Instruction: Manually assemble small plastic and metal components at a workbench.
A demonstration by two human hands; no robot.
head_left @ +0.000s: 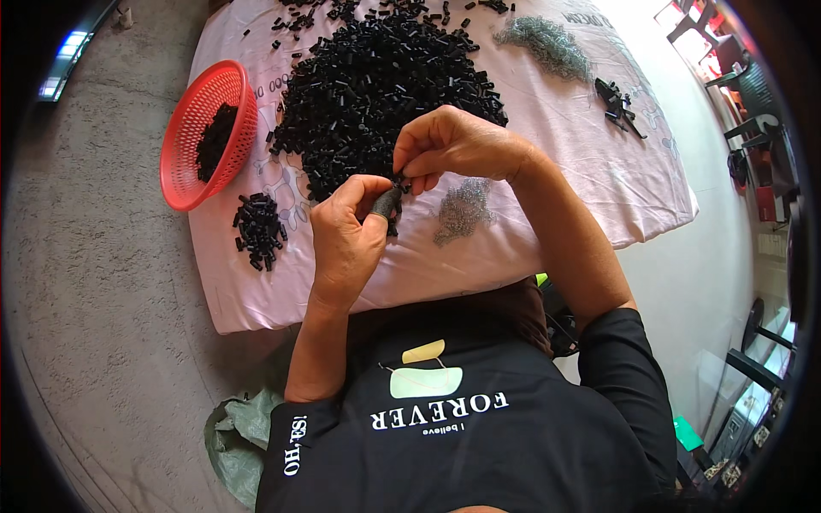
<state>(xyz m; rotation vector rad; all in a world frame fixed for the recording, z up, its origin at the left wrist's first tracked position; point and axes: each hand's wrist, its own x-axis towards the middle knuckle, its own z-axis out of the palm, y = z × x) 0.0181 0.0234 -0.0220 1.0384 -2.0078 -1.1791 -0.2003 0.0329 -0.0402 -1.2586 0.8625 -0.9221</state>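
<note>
My left hand [349, 235] is closed near the front of the cloth-covered table, with a dark wrap [385, 205] around its thumb. Between its fingertips is a small black plastic part, mostly hidden by the fingers. From the right, my right hand [457, 147] meets it in a pinch at the same part; anything else in that pinch is too small to make out. Just beyond both hands spreads a large heap of short black tubular parts [385, 77]. To the right of my fingers lies a small pile of thin, shiny metal pieces [463, 210], like tiny springs.
A red perforated basket [175, 175] holding black parts stands tilted at the table's left edge. Close by is a small pile of black parts [259, 231]. More metal pieces [547, 47] and longer black pieces [619, 108] lie far right on the pink cloth [590, 205].
</note>
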